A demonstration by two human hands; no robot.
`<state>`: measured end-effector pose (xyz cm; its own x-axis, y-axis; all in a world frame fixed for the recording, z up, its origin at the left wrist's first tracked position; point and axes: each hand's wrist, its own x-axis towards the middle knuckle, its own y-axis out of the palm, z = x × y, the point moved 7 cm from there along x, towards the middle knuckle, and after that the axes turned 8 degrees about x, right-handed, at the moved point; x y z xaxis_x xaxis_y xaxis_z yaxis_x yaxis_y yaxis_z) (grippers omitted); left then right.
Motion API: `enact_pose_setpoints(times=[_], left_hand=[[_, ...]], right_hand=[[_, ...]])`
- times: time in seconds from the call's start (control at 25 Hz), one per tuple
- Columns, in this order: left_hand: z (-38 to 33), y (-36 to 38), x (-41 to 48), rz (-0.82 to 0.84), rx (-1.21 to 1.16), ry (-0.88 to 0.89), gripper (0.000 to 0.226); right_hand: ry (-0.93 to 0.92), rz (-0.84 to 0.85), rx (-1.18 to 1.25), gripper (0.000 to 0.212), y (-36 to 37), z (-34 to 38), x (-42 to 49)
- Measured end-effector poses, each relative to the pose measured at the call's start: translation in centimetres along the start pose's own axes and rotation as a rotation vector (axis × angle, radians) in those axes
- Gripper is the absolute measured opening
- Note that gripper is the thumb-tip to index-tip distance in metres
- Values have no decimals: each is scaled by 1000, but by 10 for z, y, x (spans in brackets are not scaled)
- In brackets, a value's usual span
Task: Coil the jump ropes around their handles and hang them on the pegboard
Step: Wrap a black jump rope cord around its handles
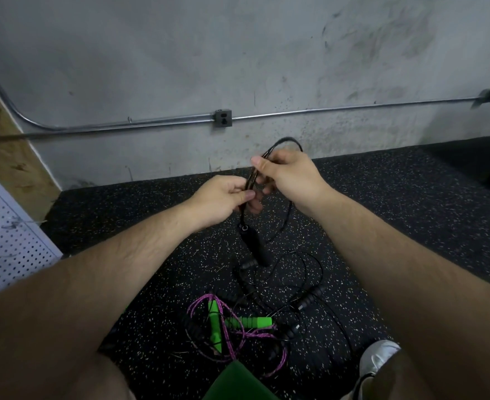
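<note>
The black jump rope [252, 180] was held up in the air above the middle of the floor [396, 226], its strands gathered between both hands. The left hand [220, 197] pinched the bundled strands from below, fingers [248, 194] curled tight around them. The right hand [288, 174] gripped the same strands just above, thumb pressed along the cord, with a loop arching up past its knuckles. One black handle [256, 243] dangled under the left hand (the second handle could not be made out).

On the floor below, nearer the person, lay a tangle of other ropes: thin black cords with black handles [310, 298], and a pink rope [233, 346] crossing over a pair of green handles [249, 322]. A grey shoe [378, 356] showed at the near right of the floor. A white pegboard [7, 226] leaned at the floor's left edge. Along the grey wall [180, 53] at the far edge ran a metal conduit [353, 107] through an outlet box [223, 118].
</note>
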<state>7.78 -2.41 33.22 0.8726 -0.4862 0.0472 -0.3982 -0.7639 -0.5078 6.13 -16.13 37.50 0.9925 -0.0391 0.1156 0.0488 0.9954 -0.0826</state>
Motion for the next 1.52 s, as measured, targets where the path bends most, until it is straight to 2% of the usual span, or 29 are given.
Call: enact_pose_setpoints(times=[0.08, 0.16, 0.36, 0.48, 0.68, 0.8, 0.88, 0.96, 1.0, 1.16, 1.2, 1.24, 1.28, 1.32, 1.36, 1.4, 1.44, 1.52], left_hand=[[-8, 1, 1, -2, -13, 25, 17], [-12, 4, 0, 16, -3, 32, 17], [7, 12, -2, 84, 193, -58, 19], [8, 9, -5, -7, 220, -66, 20], [23, -15, -9, -199, 182, -167, 36], [29, -32, -14, -276, 220, -222, 42], [36, -41, -16, -322, 129, -268, 42], [43, -43, -16, -352, -52, -322, 41], [44, -42, -17, -358, -105, -339, 39], [54, -40, -21, -303, -280, -419, 40], [56, -40, -24, -266, -240, -436, 46], [56, -45, -27, -226, -56, -437, 52], [54, -53, -31, -206, 238, -407, 58], [47, -61, -35, -222, 564, -337, 56], [37, -64, -38, -252, 806, -214, 44], [26, -60, -43, -238, 897, -77, 32], [23, -51, -48, -152, 915, 15, 43], [23, -26, -52, 16, 951, 95, 87]], right_hand=[[47, 55, -95, 26, 4, -8, -7], [52, 41, -133, 29, 3, -9, -11], [-12, -132, 124, 28, -10, 9, -4], [44, -141, 152, 32, -7, -1, -1], [187, 10, -469, 36, 17, -28, -13], [-21, 6, -851, 60, 38, -30, -39], [-127, -19, -1060, 90, 53, -37, -55], [-110, -16, -1189, 115, 62, -53, -58], [-106, -7, -1213, 118, 66, -58, -58], [-154, 117, -1179, 96, 69, -62, -45], [-153, 157, -1160, 94, 67, -61, -41], [-151, 188, -1152, 93, 65, -59, -37], [-153, 208, -1154, 92, 61, -56, -34], [-155, 224, -1168, 91, 58, -55, -32], [-159, 242, -1189, 88, 54, -54, -30], [-163, 266, -1210, 86, 52, -54, -30], [-172, 288, -1222, 84, 51, -54, -30], [-228, 328, -1214, 83, 55, -49, -31]])
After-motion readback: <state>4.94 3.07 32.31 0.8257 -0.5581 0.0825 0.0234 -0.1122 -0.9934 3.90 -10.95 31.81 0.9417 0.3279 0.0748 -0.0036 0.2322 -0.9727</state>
